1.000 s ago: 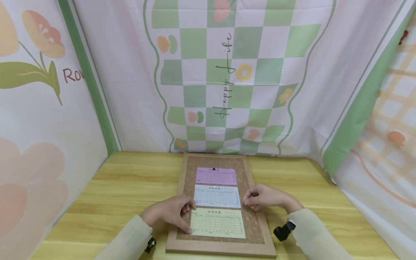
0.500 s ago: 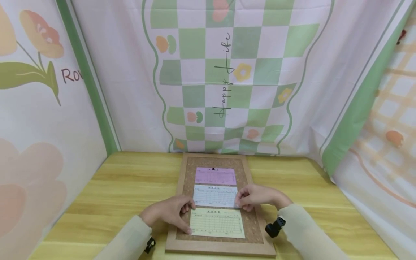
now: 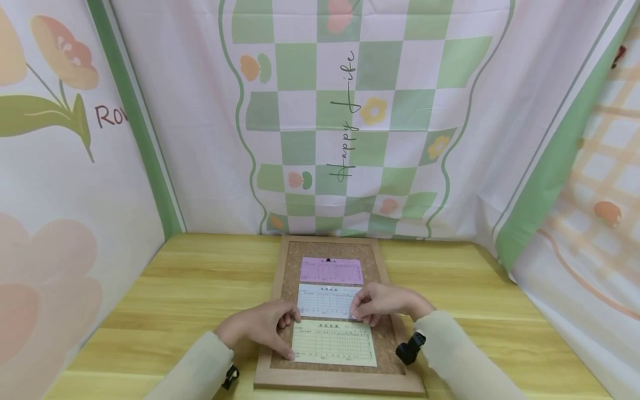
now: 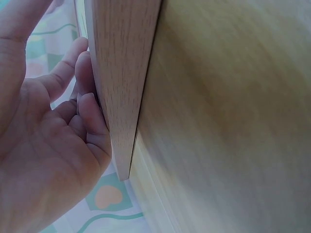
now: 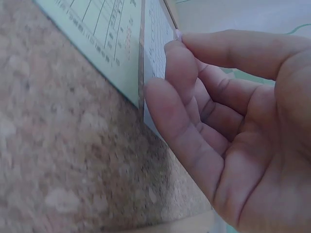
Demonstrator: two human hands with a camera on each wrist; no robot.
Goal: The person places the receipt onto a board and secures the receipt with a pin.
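On a wood-framed cork board (image 3: 387,355) lie three printed forms, one above another. The pink form (image 3: 331,272) at the top has a small black fastener (image 3: 328,259) on its upper edge. Below it are the light blue form (image 3: 320,303) and the yellow form (image 3: 334,344). My left hand (image 3: 262,328) has thumb and index finger spread along the yellow form's left edge, other fingers bent over the board's frame (image 4: 124,73). My right hand (image 3: 380,303) is over the blue form's right end, thumb and index fingertips together; I cannot tell whether something is between them.
The board lies on a wood-grain table (image 3: 200,278), its far end close to a green-and-white checked curtain (image 3: 340,139). Patterned cloths hang on both sides. A black wrist device (image 3: 411,348) sits at the right sleeve, another (image 3: 231,376) at the left.
My right hand has moved left from the board's right side, now covering the right end of the blue form. My left hand and the three forms have stayed in place.
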